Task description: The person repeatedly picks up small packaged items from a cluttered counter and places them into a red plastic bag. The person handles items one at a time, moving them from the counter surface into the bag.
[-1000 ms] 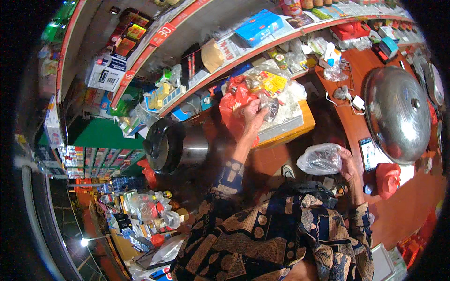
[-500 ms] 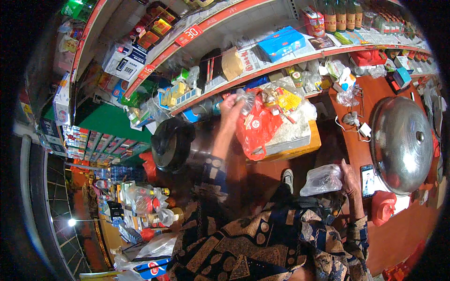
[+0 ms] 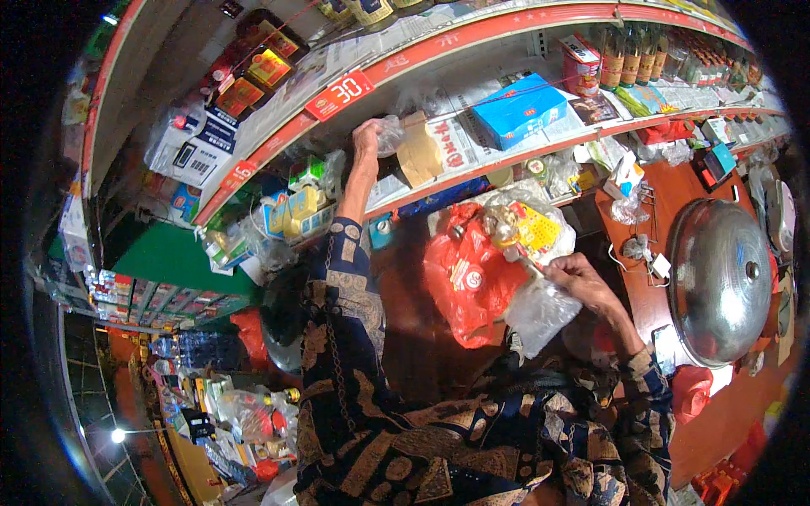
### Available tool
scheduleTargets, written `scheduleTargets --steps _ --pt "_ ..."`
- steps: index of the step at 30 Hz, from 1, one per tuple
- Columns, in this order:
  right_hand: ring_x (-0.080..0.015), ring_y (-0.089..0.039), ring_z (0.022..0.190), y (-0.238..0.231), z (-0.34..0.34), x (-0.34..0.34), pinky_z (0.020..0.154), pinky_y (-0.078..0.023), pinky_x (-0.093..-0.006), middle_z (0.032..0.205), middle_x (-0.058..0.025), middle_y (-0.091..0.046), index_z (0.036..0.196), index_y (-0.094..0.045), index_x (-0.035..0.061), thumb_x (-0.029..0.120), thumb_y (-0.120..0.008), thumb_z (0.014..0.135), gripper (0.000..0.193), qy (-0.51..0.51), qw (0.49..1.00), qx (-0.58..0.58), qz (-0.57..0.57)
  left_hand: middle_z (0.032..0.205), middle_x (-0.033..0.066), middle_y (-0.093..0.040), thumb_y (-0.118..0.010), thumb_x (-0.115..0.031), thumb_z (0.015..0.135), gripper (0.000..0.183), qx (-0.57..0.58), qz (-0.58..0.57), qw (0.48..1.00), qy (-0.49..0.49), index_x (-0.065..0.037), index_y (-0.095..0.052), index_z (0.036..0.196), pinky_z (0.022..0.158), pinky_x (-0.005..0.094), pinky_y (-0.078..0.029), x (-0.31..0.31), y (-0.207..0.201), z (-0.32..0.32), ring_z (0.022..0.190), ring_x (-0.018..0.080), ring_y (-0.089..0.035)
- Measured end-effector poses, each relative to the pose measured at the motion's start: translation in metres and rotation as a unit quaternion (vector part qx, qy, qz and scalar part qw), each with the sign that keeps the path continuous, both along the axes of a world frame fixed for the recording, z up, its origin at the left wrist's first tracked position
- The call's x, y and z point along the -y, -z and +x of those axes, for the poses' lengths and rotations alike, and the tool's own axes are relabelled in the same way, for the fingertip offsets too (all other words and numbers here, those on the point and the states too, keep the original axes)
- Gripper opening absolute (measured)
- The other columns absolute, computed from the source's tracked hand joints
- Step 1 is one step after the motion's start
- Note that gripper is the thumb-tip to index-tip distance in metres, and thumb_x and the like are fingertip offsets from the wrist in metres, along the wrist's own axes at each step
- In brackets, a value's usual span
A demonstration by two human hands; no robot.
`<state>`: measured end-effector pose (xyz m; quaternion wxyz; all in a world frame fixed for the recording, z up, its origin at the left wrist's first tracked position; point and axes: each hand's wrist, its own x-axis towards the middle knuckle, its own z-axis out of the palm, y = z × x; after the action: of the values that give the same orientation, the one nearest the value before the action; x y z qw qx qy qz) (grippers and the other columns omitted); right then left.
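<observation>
My left hand reaches up to the shelf and is closed on a crumpled clear plastic bag. A brown paper bag lies just right of it. Lower down, my right hand pinches the top of another clear plastic bag, which hangs from the fingers. What that bag holds, if anything, I cannot make out. Left of it sits a red plastic bag. A yellow patterned packet and crumpled clear wrapping lie at the red bag's upper right.
Stocked shelves curve across the top, with a blue box, a red can and glass bottles. On the reddish table to the right are a large metal lid, a white charger and another red bag.
My left hand has moved up and left to the shelf with its crumpled clear bag. My right hand has brought the other clear bag from the table's edge leftward to the red bag.
</observation>
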<state>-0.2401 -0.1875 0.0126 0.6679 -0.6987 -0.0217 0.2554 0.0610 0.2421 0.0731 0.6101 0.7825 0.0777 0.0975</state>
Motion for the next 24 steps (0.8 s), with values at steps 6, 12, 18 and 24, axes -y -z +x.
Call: scheduleTargets --steps 6,12,18,24 --pt "-0.0107 -0.056 0.068 0.079 0.042 -0.048 0.062 -0.046 -0.0283 0.077 -0.0041 -0.065 0.088 -0.066 -0.0034 0.014 -0.058 0.093 0.02 0.112 0.987 0.114 0.033 0.101 0.0112 -0.067 -0.06 -0.051 0.086 0.055 0.052 0.114 0.984 -0.129 -0.001 -0.066 0.108 0.07 0.0389 -0.051 -0.008 0.027 0.09 0.086 0.0249 -0.064" --pt "-0.0125 -0.058 0.071 0.059 0.065 -0.05 0.065 -0.046 -0.029 0.077 -0.0066 -0.065 0.09 -0.066 -0.0021 0.015 -0.059 0.091 0.019 0.088 0.988 0.119 -0.044 0.129 0.0183 -0.055 -0.065 -0.052 0.077 0.072 0.048 0.475 0.878 0.009 -0.005 -0.051 0.13 0.095 0.0439 -0.042 -0.009 0.027 0.128 0.12 0.0351 -0.049" --pt "-0.0085 -0.053 0.074 0.004 0.089 -0.051 0.068 -0.045 -0.0268 0.076 -0.0018 -0.059 0.088 -0.061 -0.0026 0.006 -0.057 0.091 0.01 0.004 0.998 0.059 0.009 0.122 0.0158 -0.058 -0.063 -0.043 0.079 0.058 0.018 0.532 0.842 0.088 -0.007 -0.055 0.124 0.094 0.0451 -0.043 -0.022 0.04 0.146 0.116 0.0336 -0.052" --pt "-0.0158 -0.059 0.077 -0.076 0.163 -0.037 0.071 -0.048 -0.032 0.081 -0.0093 -0.065 0.093 -0.064 -0.0031 0.016 -0.059 0.092 0.019 -0.138 0.954 0.251 -0.093 0.116 0.0134 -0.061 -0.062 -0.034 0.082 0.044 0.059 0.607 0.785 0.114 -0.009 -0.059 0.118 0.093 0.0464 -0.043 -0.034 0.03 0.141 0.112 0.0322 -0.055"
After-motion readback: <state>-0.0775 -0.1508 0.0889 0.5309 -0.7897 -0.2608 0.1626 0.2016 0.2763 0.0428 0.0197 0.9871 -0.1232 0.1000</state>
